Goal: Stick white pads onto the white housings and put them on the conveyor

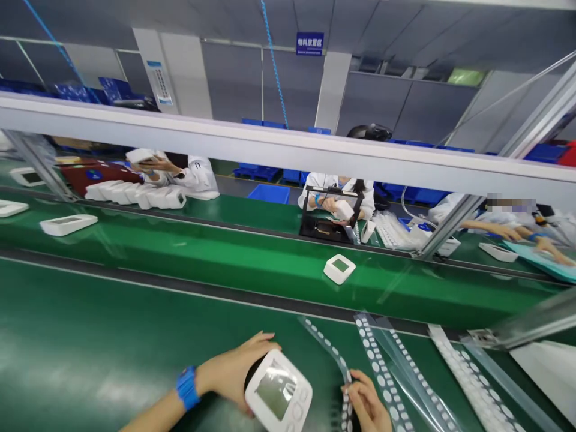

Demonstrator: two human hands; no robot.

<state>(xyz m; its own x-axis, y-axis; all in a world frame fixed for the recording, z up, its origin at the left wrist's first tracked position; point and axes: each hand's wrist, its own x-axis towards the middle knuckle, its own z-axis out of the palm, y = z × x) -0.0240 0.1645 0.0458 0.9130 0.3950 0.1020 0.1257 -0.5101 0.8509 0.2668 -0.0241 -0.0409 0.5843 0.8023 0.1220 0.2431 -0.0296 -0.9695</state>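
In the head view, the left hand (236, 373), wearing a blue wristband (187, 388), holds a white monitor (278, 393) at the bottom centre of the frame. The thumb and fingers are spread around its upper left side, so the screen and buttons face up, uncovered; that grip probably leaves the front readable and spares the screen from fingermarks. The monitor is tilted, raised at least partly off the green worktop (112, 336).

To its right, near the bottom edge, the right hand (366, 405) is nearly closed, thumb and fingers pinching a clear strip of white stickers (333, 351). The strip curves away toward the middle of the frame, and the narrow pinch seems suited to something so thin and bendy.

More sticker strips (381, 379) lie fanned out at the lower right, on the right hand's side, presumably for an easy reach. Their long sides run roughly alongside one another, which likely makes each simple to pick out.

Beyond the worktop's dark edge, another monitor (339, 269) sits screen up on the green belt (216, 252), right of centre, well apart from both hands.
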